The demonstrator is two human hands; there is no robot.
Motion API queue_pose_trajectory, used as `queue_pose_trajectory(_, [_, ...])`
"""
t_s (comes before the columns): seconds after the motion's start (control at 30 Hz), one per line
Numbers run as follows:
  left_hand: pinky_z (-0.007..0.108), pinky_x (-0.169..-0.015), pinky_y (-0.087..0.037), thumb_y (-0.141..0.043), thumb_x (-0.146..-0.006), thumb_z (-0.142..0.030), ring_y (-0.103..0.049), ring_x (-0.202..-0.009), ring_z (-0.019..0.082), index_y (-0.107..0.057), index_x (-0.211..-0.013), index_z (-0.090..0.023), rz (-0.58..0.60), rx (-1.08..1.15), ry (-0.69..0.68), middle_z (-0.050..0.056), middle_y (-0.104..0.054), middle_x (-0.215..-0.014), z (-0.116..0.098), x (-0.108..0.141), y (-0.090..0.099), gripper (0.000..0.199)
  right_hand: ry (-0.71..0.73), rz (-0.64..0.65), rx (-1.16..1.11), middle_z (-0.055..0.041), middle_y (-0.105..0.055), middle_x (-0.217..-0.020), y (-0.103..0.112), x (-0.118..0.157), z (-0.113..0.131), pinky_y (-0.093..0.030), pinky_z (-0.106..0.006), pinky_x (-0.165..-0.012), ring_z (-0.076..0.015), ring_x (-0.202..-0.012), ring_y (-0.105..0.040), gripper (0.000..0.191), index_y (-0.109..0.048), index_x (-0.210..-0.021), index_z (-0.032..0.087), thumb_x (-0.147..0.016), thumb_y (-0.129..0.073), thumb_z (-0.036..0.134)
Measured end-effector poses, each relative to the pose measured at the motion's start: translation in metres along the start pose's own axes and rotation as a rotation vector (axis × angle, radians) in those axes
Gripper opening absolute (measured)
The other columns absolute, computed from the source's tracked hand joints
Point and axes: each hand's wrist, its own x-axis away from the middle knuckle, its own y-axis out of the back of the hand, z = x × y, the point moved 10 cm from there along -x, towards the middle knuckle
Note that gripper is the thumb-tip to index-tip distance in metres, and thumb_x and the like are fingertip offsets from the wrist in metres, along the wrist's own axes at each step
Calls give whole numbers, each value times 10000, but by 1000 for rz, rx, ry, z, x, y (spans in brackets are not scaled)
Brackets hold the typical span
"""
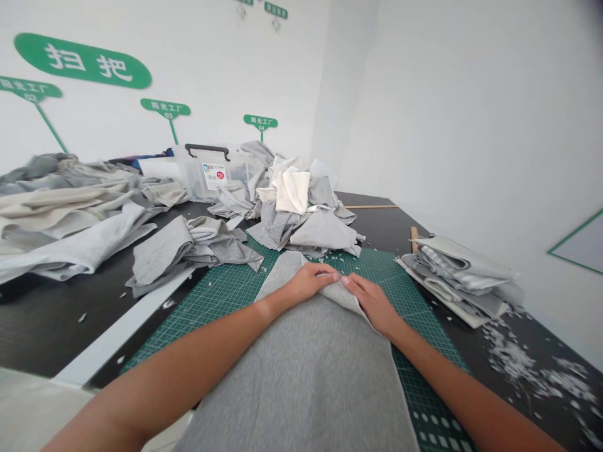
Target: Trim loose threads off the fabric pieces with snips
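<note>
A long piece of grey fabric (315, 364) runs from the bottom of the view up over the green cutting mat (198, 307). My left hand (313, 281) pinches its far edge between thumb and fingers. Close beside it, nearly touching at the fingertips, my right hand (370, 300) grips the same edge, where the cloth folds over. The right side of the fabric hangs in a slanting fold from my right hand. Part of the fabric lies flat beyond my left hand. What sits between the fingertips is partly hidden.
A heap of grey and cream cloth pieces (301, 213) sits beyond the mat. More cloth (70, 207) covers the left, by a clear plastic box (193, 179). Folded cloths (461, 276) are stacked on the right near white scraps (522, 364). A white wall (447, 113) bounds the table.
</note>
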Motion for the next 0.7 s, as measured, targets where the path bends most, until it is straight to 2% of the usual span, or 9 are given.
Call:
queue_pose_trajectory(0.47, [270, -870, -463, -612, -879, -358, -656, -945, 197, -754, -960, -129, -30, 3, 4, 80, -745, -988, -2, 0, 2, 281, 13, -14, 71, 45, -500, -709, 2, 2, 6, -325, -249, -641, -142, -690, -491, 415, -458, -754, 209, -1015, -371, 520])
queue_pose_trajectory(0.7, [275, -871, -465, -594, -890, -374, -653, -952, 198, -753, -977, -135, -35, -1, 14, 76, -743, -1003, -3, 1, 3, 300, 1, -19, 72, 45, -485, -703, 4, 3, 4, -334, -252, -642, -144, -690, -485, 426, -426, -746, 214, -1015, -360, 538])
